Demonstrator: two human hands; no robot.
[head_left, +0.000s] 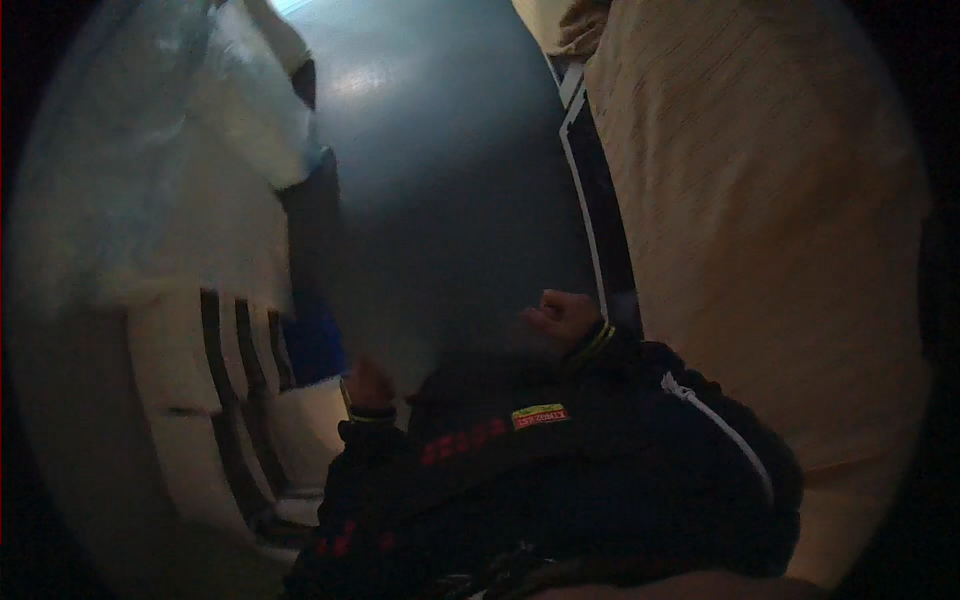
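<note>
My right hand (pixel 562 318) is held in front of my body with its fingers curled in. Nothing shows in it. It is nearest to a pale, thin edge strip (pixel 590 215) that runs beside the grey floor (pixel 450 180). Lower and to the left is my left hand (pixel 371 384), close to a white plastic chair (pixel 180 350) with dark slots. That hand is dim and smeared, so its fingers cannot be made out. Both forearms are in dark sleeves with yellowish cuff trim. My dark jacket (pixel 600 450) fills the lower middle.
A wrinkled beige cloth cover (pixel 750 200) spreads down the right side. Pale, partly see-through sheeting (pixel 150 150) hangs over things at the upper left. A blue patch (pixel 312 343) shows beside the chair. The light is low.
</note>
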